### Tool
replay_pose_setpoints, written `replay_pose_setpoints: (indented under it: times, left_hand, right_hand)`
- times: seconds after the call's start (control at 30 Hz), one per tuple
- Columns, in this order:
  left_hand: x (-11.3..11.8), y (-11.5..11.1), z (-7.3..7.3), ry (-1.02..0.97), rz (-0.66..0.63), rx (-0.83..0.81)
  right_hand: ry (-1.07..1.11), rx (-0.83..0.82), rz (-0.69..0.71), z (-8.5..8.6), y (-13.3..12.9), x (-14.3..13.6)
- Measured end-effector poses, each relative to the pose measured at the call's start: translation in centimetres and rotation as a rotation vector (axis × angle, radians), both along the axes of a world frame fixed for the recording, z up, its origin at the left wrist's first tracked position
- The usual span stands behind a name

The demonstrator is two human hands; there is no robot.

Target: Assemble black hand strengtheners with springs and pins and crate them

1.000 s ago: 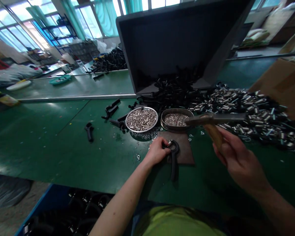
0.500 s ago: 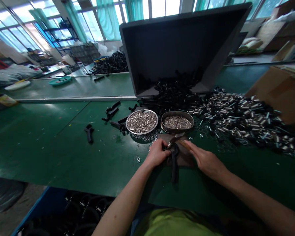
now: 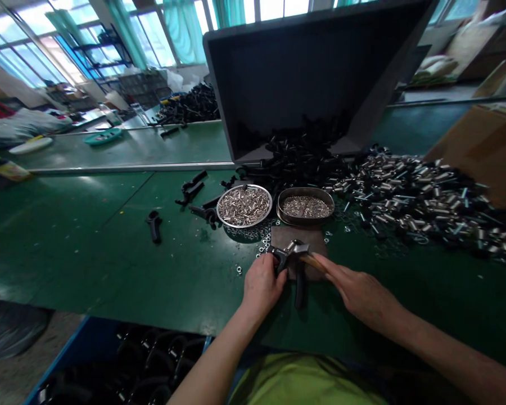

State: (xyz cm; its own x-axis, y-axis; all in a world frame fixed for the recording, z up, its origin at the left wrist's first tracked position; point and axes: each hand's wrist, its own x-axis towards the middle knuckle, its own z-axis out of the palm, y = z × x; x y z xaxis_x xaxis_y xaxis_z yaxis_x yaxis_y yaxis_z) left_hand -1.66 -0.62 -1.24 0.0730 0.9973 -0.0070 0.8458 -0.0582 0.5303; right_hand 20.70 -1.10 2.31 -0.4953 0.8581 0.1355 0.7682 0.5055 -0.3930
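Observation:
My left hand (image 3: 261,284) is closed around a black plastic clamp part (image 3: 279,256) with a metal spring showing at its upper end. In my right hand (image 3: 360,289) is a hammer (image 3: 314,261), gripped by its wooden handle. The hammer's metal head lies against or just in front of the clamp part; I cannot tell if they touch. Under both is a flat metal plate (image 3: 316,239) on the green table. A black handle (image 3: 299,289) points toward me below the hammer head; whether it joins the clamp part is hidden.
Beyond the plate stand a round dish (image 3: 270,212) of small metal pins and an oval tin (image 3: 332,211) of small metal pieces. A tipped grey bin (image 3: 223,101) spills black parts. Metal-and-black pieces (image 3: 430,208) heap at right, by a cardboard box (image 3: 480,152). A blue crate (image 3: 73,343) stands below left.
My left hand has turned and drawn slightly toward me, lifting the clamp part so its spring shows above the plate. The hammer has dropped a little and stays in my right hand.

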Motion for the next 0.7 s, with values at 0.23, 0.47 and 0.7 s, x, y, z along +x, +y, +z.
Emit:
replay_pose_setpoints:
  times: [0.23, 0.47, 0.7]
  left_hand:
    - [0.0, 0.5, -0.1, 0.009, 0.004, 0.008]
    - [-1.3, 1.3, 0.5, -0.032, 0.001, -0.010]
    - [-14.5, -1.4, 0.9, 0.194, 0.399, 0.022]
  right_hand:
    - [0.101, 0.103, -0.077, 0.5, -0.1, -0.1]
    - [-0.177, 0.128, -0.124, -2.8, 0.2, 3.4]
    - [-0.262, 0.422, -0.361, -5.7, -0.8, 12.1]
